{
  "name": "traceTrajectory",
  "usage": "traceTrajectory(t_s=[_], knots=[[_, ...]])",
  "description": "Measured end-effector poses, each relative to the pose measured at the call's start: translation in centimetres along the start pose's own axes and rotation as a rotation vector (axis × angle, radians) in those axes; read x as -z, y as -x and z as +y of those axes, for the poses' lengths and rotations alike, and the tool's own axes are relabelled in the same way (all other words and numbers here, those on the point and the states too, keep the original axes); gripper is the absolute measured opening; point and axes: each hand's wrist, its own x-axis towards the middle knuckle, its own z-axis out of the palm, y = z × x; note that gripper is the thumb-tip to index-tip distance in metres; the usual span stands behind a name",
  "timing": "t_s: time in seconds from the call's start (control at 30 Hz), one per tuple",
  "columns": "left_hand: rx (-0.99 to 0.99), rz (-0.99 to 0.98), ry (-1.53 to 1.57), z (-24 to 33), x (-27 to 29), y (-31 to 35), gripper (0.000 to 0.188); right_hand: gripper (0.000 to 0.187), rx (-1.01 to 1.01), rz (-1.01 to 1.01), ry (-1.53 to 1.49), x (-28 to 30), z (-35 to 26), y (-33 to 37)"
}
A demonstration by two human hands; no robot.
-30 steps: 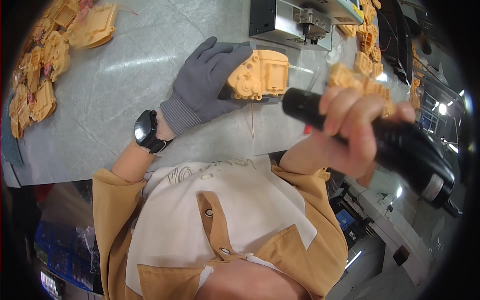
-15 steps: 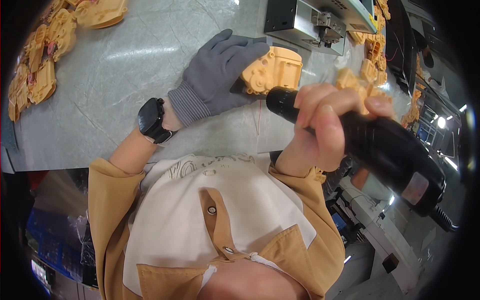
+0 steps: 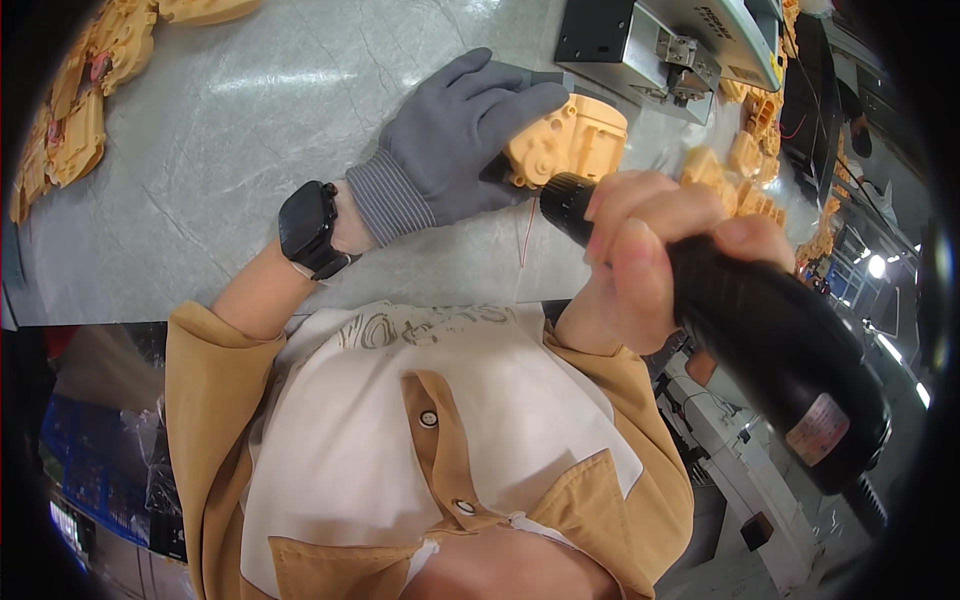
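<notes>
Head view: we note left hand [image 3: 455, 145], fingers holding the orange housing [image 3: 572, 142]; right hand [image 3: 648, 250], fingers wrapped round the black tool [image 3: 775, 345] — we'd brace firmly, align squarely.

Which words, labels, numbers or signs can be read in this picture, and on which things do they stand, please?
Grey machine: dark printed characters on its panel, partly legible, not copied out here.
Same panel: small label, too small to read.
Black power tool: pale label, too blurred to read.
White shirt: curly print, not readable as words.
</notes>
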Motion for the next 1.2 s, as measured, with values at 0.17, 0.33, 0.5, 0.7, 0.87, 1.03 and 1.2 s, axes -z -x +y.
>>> traceTrajectory(t_s=[0.17,0.33,0.5,0.7,0.87,1.03,1.2], knots=[[-0.013,0.034,0.0,-0.2,-0.4,0.2,0.083,0.054,-0.078,0.22,-0.097,-0.5,0.0,0.2],[-0.03,0.045,-0.02,-0.3,-0.6,0.4,0.082,0.059,-0.081,0.27,-0.149,-0.9,-0.2,0.5],[-0.017,0.031,0.006,0.1,0.0,0.0,0.082,0.055,-0.029,0.009,-0.047,0.5,0.0,0.4],[-0.017,-0.019,-0.013,0.2,-0.2,-0.2,0.084,0.053,0.138,0.363,-0.219,5.2,-1.5,-1.5],[0.013,-0.034,-0.006,0.6,0.2,-0.3,0.084,0.052,0.188,0.617,0.029,9.5,1.5,-6.8],[0.034,-0.077,-0.013,0.6,0.4,-0.4,0.082,0.047,0.101,0.637,0.13,8.2,3.5,-7.3],[0.038,-0.052,0.005,0.5,0.3,-0.4,0.082,0.051,0.074,0.494,0.025,6.8,1.4,-4.8]])
